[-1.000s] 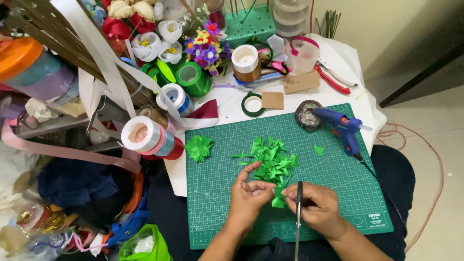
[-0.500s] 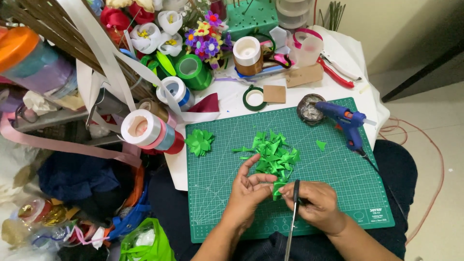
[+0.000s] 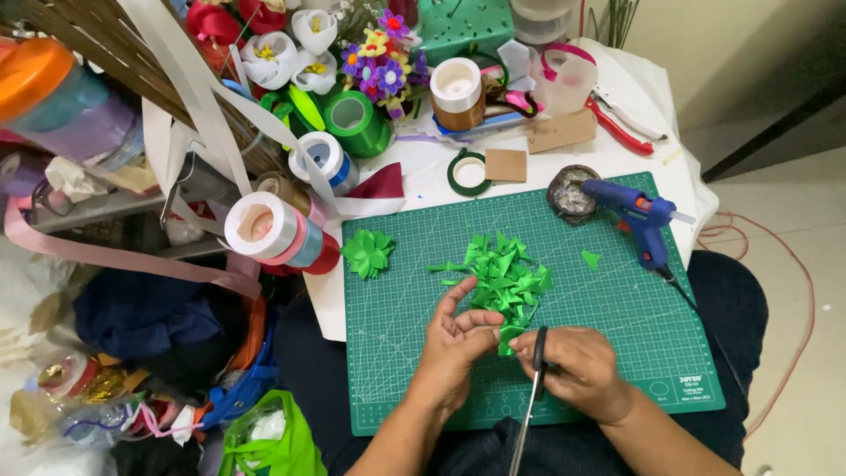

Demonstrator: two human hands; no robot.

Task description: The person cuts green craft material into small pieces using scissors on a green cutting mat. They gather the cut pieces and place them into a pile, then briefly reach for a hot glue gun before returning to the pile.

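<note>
Fingers (image 3: 463,322) pinching green ribbon piece (image 3: 509,333), scissors (image 3: 534,388) upright, blades toward viewer

Blue glue gun (image 3: 636,217) lying on the green cutting mat's (image 3: 634,317) upper right corner, just beside a small round dish (image 3: 569,194). Finished green ribbon flower (image 3: 367,253) near the mat's left edge. Behind the mat, on the white desk (image 3: 414,176): green tape ring (image 3: 467,172), brown card (image 3: 505,165), red pliers (image 3: 617,128), green ribbon spool (image 3: 352,121), artificial flowers (image 3: 374,66). Stacked ribbon rolls (image 3: 273,231) at left.
</note>
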